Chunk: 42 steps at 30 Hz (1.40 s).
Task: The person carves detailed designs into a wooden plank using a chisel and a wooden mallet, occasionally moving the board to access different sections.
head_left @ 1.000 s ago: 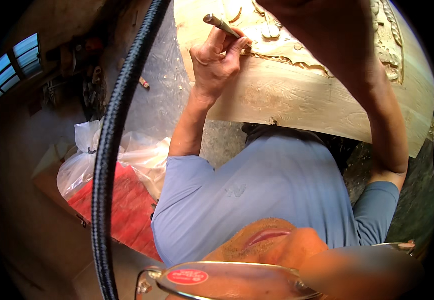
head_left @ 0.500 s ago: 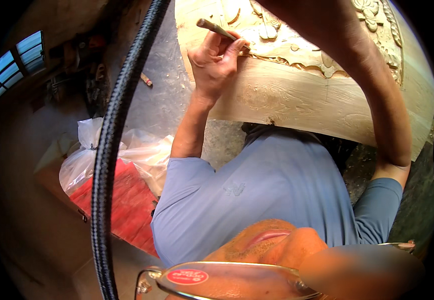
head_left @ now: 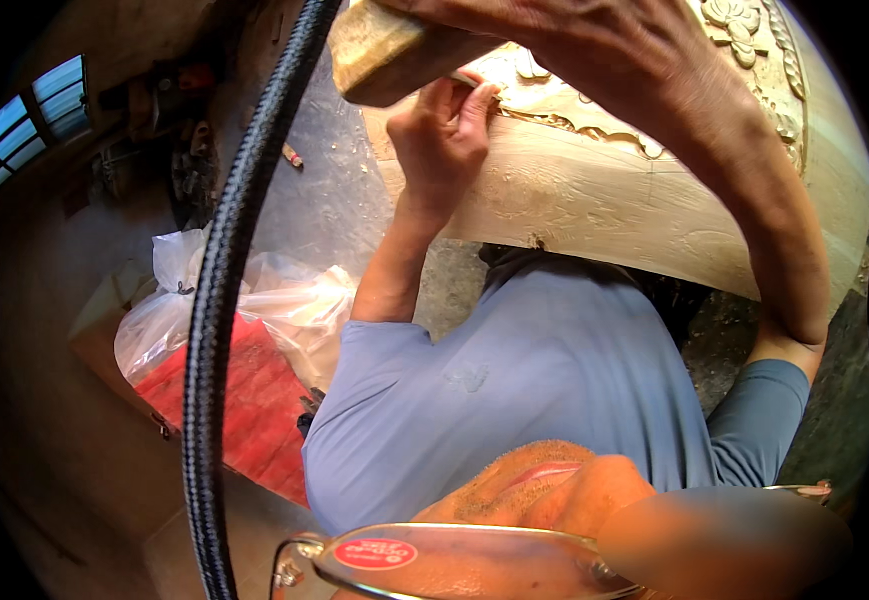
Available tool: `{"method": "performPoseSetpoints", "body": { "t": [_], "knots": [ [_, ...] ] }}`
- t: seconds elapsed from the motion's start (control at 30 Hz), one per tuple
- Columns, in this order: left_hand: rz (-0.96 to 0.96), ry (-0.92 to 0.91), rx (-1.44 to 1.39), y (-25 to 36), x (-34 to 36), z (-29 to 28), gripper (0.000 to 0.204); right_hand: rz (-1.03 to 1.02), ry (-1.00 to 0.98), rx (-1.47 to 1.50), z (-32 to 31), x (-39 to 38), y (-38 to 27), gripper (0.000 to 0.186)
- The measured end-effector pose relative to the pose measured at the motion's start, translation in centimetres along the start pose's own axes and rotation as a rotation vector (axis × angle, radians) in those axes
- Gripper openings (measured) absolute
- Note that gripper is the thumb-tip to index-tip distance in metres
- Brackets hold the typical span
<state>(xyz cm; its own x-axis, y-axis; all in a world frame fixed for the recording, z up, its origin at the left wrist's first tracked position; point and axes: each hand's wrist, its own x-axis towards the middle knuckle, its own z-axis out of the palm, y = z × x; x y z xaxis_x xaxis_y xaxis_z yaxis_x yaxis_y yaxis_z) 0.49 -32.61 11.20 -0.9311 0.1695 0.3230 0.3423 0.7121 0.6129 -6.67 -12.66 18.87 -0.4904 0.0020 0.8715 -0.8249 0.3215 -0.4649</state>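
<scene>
Mallet [head_left: 400,57], gripped by right hand [head_left: 560,30], overlaps the upper end of chisel [head_left: 464,78]; contact unclear. Left hand [head_left: 443,140] pinches chisel, slanting down rightward onto carved board [head_left: 595,190].

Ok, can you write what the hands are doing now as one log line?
left hand: grips slim tool | right hand: holds wooden block | carved board: partly hidden behind right arm
</scene>
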Motion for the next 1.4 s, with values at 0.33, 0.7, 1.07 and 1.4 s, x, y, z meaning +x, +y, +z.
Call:
{"method": "performPoseSetpoints", "body": {
  "t": [0.33, 0.7, 1.07, 1.4],
  "knots": [
    [-0.184, 0.107, -0.391, -0.4, 1.0, 0.0, 0.007, 0.110, -0.071, 0.151, 0.1, 2.5, -0.1, 0.043],
    [-0.238, 0.097, -0.429, 0.1, 1.5, -0.6, 0.007, -0.037, -0.375, -0.305, -1.8, 3.5, 0.3, 0.042],
    [-0.279, 0.086, -0.449, 1.5, 1.8, -1.0, 0.006, -0.030, -0.383, -0.271, -1.8, 4.3, 0.3, 0.044],
    [-0.246, 0.143, -0.471, 1.1, 1.9, -0.3, 0.008, -0.020, -0.399, -0.279, -2.1, 4.8, 0.2, 0.047]
  ]
}}
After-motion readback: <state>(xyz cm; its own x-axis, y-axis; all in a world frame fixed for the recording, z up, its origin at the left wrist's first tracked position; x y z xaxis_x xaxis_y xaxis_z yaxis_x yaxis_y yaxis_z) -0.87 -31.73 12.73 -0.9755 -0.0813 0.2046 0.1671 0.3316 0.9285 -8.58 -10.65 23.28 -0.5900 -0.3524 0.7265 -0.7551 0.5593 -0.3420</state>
